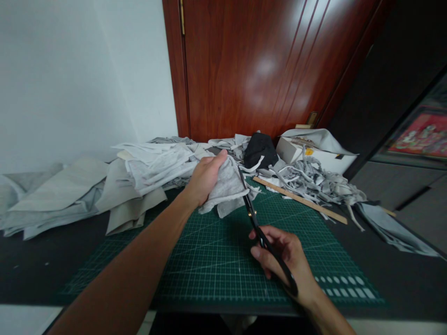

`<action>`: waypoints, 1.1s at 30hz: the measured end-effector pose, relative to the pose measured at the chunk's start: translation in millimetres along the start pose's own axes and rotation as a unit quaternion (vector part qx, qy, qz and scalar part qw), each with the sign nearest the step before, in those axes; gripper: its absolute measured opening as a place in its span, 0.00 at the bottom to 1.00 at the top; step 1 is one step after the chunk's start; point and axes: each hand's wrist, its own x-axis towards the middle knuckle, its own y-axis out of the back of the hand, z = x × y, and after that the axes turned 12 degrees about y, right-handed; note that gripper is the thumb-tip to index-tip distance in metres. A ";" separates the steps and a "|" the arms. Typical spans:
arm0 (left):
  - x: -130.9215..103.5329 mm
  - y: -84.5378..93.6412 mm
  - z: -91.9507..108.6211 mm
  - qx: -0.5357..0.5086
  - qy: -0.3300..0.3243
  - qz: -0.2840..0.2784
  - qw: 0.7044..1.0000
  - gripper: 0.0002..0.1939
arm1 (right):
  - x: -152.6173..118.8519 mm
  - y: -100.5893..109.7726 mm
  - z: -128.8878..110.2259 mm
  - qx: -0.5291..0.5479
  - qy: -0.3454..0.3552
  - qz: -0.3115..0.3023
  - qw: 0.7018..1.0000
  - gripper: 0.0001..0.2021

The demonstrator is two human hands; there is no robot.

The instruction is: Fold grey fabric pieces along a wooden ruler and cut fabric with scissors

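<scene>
My left hand (206, 179) is closed on a light grey piece of cloth (228, 179), lifted above the green cutting mat (209, 260). Black scissors (256, 223) are in my right hand (284, 253), with fingers through and around the handles. Their blades point away from me and meet the cloth at its right side; how far they are apart is hard to see. A smaller flap of cloth hangs below the held piece.
Stacked grey and white cloth (157, 163) lies at the left. Behind the mat are a black cloth bundle (260, 151), a white box (324, 156) and a heap of fabric scraps (310, 179). A wooden ruler (300, 200) crosses the mat's right back part.
</scene>
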 end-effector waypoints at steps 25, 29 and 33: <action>-4.0 19.5 7.8 -0.086 0.097 -0.237 0.963 0.26 | 0.7 8.8 1.5 0.034 0.024 -0.015 0.999 0.20; -4.9 20.7 7.0 -0.084 0.087 -0.254 0.960 0.27 | 0.2 9.0 2.6 0.034 0.024 -0.007 0.999 0.21; -5.1 21.5 5.7 -0.078 0.086 -0.261 0.958 0.28 | -0.5 8.4 3.4 0.023 0.013 -0.014 1.000 0.21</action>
